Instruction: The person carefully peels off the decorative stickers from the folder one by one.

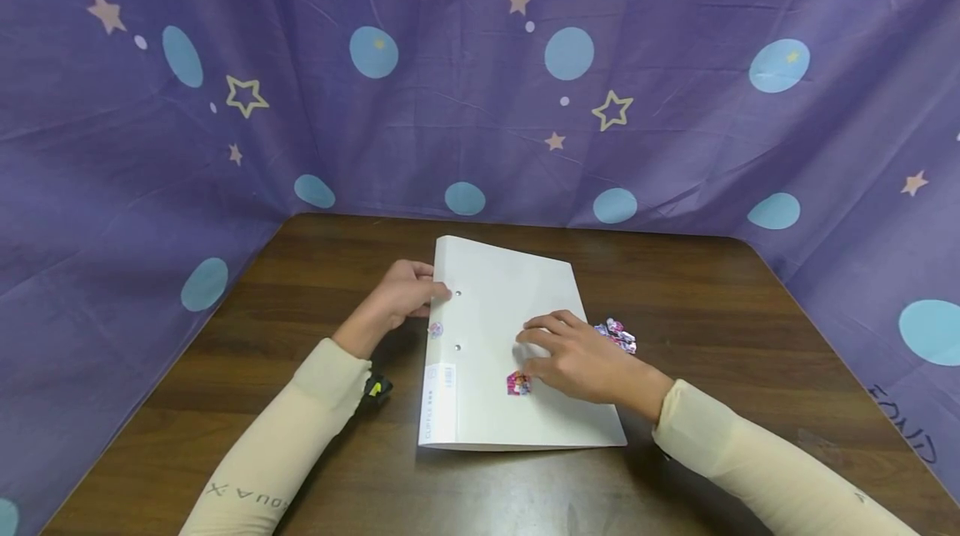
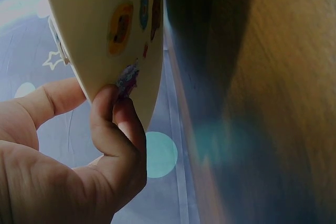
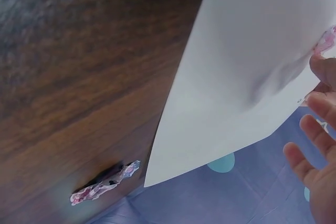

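Observation:
A white clip file (image 1: 517,286) lies angled on the table, its labelled spine facing left. My left hand (image 1: 405,294) grips the spine's edge, thumb on the cover side. Close up in the left wrist view, its fingertips pinch beside a small purple sticker (image 2: 127,81) on the spine. My right hand (image 1: 581,357) hovers low over the cover with fingers spread and slightly bent. Beside its thumb, a pink, colourful sticker (image 1: 518,383) shows on the cover. In the right wrist view, the thumb tip is right at a pink sticker (image 3: 326,40).
A small pile of shiny stickers (image 1: 618,336) lies right of the file, partly behind my right hand. Near my left forearm is a small black item with yellow (image 1: 378,388). A purple patterned curtain (image 1: 480,86) encloses the wooden table (image 1: 337,244).

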`<state>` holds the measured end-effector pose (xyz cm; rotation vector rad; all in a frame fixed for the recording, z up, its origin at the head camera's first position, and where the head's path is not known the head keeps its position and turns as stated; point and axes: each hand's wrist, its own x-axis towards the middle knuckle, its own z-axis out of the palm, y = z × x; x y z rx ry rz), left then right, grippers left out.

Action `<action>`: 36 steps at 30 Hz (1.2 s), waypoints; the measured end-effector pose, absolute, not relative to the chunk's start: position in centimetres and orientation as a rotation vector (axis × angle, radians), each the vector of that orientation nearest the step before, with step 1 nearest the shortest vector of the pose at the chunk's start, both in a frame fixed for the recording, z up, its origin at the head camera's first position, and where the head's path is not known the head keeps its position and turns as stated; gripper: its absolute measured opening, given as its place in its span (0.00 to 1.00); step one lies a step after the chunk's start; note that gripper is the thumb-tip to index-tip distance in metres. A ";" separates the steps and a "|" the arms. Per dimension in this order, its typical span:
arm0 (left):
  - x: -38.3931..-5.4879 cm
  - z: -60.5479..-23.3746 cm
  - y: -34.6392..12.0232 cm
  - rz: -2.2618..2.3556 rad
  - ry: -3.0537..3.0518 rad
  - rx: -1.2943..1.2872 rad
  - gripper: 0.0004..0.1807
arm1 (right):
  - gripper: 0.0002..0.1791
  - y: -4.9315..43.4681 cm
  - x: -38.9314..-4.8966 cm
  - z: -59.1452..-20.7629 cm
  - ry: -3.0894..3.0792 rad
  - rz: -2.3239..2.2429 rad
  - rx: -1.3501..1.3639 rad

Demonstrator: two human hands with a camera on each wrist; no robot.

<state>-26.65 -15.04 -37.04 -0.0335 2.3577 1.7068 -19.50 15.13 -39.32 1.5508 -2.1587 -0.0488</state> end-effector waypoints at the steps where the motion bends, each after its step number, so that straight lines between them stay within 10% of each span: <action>1: -26.7 -37.0 -15.0 1.707 2.359 -0.035 0.24 | 0.06 15.1 -19.5 -39.3 -2.167 -0.039 1.548; 36: -26.7 -36.9 -15.0 1.681 2.381 -0.062 0.26 | 0.07 15.2 -19.9 -38.5 -2.233 0.299 1.422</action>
